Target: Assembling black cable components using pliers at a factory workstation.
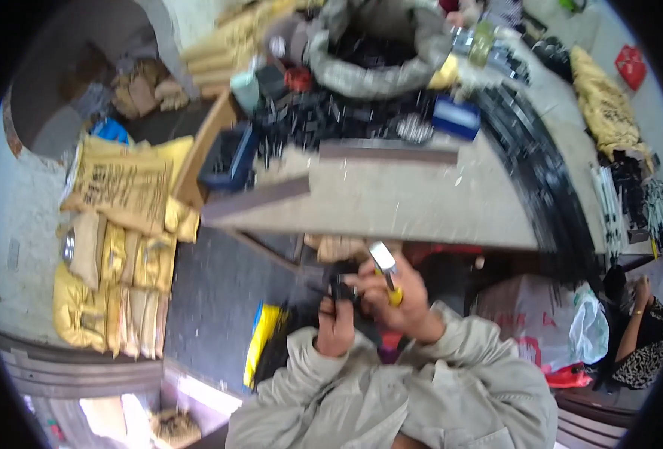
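Note:
Both my hands are raised in front of my chest, short of the table's near edge. In my left hand (335, 325) the fingers pinch a small black part (340, 288), blurred by motion. My right hand (402, 295) is closed around a tool (382, 257) with a bright, flat silvery end and a yellow lower end; its exact kind does not show. The right fingertips meet the black part beside the left fingers. On the table (421, 191) ahead lies a heap of small black parts (309, 120).
A long dark strip (387, 154) and another strip (260, 200) lie on the table, with a blue box (456, 118) behind. Bundled black strips (530, 150) run down the right side. Yellow sacks (122, 183) are stacked left. At right sits another person (646, 337) beside a large bag (522, 310).

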Tool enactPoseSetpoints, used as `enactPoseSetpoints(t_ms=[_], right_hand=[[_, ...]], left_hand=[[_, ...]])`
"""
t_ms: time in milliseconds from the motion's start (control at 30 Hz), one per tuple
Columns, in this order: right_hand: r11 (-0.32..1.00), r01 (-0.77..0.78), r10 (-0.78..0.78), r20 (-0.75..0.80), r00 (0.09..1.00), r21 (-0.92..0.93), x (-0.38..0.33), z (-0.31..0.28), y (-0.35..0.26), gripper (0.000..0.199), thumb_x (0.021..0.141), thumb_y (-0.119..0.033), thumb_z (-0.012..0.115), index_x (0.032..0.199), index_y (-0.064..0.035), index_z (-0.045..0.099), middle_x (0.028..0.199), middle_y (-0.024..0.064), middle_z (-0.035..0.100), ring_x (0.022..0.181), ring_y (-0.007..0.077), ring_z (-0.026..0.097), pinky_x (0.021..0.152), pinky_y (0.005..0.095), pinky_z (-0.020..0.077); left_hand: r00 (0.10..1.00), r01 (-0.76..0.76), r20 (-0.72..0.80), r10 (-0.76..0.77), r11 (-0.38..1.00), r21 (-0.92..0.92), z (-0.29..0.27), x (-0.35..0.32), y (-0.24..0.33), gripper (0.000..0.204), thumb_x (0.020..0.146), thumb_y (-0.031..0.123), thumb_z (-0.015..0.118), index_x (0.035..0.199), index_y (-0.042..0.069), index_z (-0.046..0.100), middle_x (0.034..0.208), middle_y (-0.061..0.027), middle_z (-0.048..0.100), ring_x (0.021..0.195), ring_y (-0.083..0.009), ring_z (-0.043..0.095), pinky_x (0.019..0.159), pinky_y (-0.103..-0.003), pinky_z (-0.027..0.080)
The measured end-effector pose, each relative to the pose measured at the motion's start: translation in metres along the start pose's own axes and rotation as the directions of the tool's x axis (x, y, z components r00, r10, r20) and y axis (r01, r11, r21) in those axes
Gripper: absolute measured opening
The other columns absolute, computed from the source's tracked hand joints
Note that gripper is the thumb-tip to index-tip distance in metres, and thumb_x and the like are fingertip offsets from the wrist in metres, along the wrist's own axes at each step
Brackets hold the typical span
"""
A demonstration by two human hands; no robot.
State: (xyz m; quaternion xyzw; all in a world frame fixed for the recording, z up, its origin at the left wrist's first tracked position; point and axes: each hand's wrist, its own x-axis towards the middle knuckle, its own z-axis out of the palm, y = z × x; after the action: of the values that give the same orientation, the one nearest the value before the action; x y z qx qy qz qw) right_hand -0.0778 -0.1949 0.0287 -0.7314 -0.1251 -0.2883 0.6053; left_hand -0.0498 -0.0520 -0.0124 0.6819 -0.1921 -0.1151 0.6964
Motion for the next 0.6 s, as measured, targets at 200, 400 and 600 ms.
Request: enactPoseSetpoints(t_ms=[200,400,600], right_hand=[[0.566,0.407,-0.077,0.446,0.892,-0.717,0.018,-0.074,-0.023,0.019,0.06,-0.002,0.061,0.08,-0.0023,0.059,0.091,0.0125,0.055,0.068,0.0238,0.056,0.057,0.0314,0.0455],[0.459,0.527,0.073,0.621,0.78,-0.715,0.018,-0.083,-0.028,0.023,0.063,-0.008,0.058,0.085,-0.0017,0.059,0.094,0.0116,0.052,0.071,0.021,0.052,0.06,0.0292,0.0422],[0.257,0.554,0.138,0.598,0.79,-0.792,0.024,-0.08,-0.044,0.039,0.07,-0.014,0.052,0.106,-0.0012,0.058,0.112,0.0126,0.049,0.1,0.0245,0.052,0.09,0.0395,0.0388]], left_hand=[[0.988,-0.071,0.097,0.116,0.923,-0.378,-0.011,0.023,0.023,0.039,0.095,0.032,0.034,0.105,-0.002,0.05,0.074,-0.0026,0.052,0.069,-0.009,0.048,0.065,-0.022,0.038],[0.986,-0.079,0.144,0.09,0.994,-0.08,-0.004,0.014,0.031,0.041,0.095,0.036,0.032,0.099,0.0,0.05,0.078,-0.0042,0.052,0.069,-0.0104,0.048,0.068,-0.025,0.04],[0.953,0.054,0.299,0.038,0.955,-0.293,-0.009,0.013,0.03,0.047,0.089,0.042,0.048,0.111,0.001,0.046,0.084,-0.0021,0.049,0.071,-0.0081,0.044,0.064,-0.023,0.037]])
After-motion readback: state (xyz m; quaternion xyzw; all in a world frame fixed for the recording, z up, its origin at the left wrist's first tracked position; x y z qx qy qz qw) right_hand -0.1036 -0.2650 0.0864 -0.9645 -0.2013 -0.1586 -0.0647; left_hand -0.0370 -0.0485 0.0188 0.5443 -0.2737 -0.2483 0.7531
